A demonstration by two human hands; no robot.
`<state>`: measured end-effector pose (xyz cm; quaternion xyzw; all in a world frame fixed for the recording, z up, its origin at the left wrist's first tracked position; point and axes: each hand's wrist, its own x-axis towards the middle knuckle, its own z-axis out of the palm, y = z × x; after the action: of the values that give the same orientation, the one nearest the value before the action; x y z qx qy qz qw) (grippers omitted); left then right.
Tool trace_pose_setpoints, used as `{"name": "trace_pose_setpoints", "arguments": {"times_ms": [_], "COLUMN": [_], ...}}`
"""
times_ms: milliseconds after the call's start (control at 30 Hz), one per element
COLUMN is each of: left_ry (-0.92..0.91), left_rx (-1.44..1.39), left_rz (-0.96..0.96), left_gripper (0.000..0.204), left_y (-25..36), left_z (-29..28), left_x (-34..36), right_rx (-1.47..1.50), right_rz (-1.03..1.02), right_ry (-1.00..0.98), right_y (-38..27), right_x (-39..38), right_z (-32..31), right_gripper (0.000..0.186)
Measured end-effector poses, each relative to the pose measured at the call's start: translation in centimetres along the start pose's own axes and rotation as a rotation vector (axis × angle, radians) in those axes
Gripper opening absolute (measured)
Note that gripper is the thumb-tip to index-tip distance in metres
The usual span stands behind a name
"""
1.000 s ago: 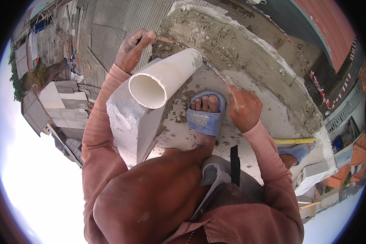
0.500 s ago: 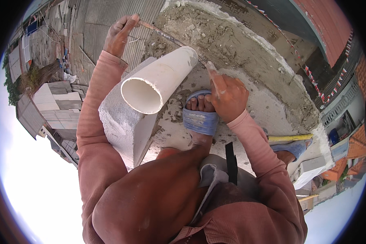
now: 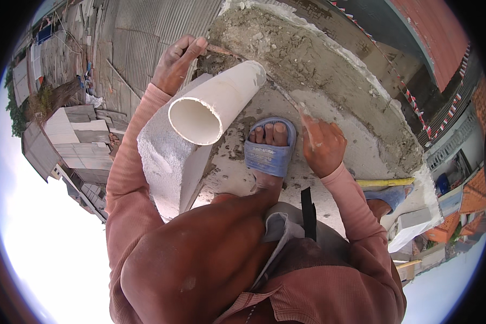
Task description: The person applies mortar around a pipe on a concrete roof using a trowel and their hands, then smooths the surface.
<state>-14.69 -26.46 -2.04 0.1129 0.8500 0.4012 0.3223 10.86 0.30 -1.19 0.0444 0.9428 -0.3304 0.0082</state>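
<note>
A white plastic pipe point(image 3: 228, 93) slants across a pale, rough-faced block point(image 3: 164, 162), its open near end toward me. Behind the pipe's far end runs a thin, rusty saw blade point(image 3: 284, 93), partly hidden by the pipe. My left hand point(image 3: 179, 60) is closed on the blade's left end, beyond the block. My right hand point(image 3: 324, 144) grips its other end, nearer to me and to the right of the pipe. Between the pipe and my right hand is my foot in a blue sandal point(image 3: 269, 154).
A band of wet grey mortar point(image 3: 318, 75) curves along the far side to a rough white edge. Corrugated roofs point(image 3: 146, 27) lie lower at the left. At the right are a yellow bar point(image 3: 386, 182), my other sandalled foot point(image 3: 391, 200) and red-white bunting point(image 3: 410, 100).
Both hands have moved right and toward me, drawing the blade along behind the pipe. The pipe and block appear shifted slightly right. More of the blade shows on the right side.
</note>
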Motion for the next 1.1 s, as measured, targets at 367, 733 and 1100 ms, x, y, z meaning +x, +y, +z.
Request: {"name": "trace_pose_setpoints", "arguments": {"times_ms": [367,733,1100], "left_ry": [0.027,0.018,-0.028], "left_rx": [0.037,-0.035,0.087], "left_rz": [-0.021,-0.082,-0.026], "left_gripper": [0.041,0.034,0.033], "left_y": [2.1,0.8,-0.4], "left_z": [-0.2,0.4,-1.9], "left_x": [-0.5,-0.1,1.6], "right_rx": [0.05,0.076,0.017], "right_rz": [0.032,0.024,-0.088], "right_ry": [-0.09,-0.033,0.065], "right_y": [0.0,0.9,0.2], "right_x": [-0.8,-1.2,1.1], "right_z": [-1.0,-0.6,0.9], "right_gripper": [0.038,0.048,0.036]}}
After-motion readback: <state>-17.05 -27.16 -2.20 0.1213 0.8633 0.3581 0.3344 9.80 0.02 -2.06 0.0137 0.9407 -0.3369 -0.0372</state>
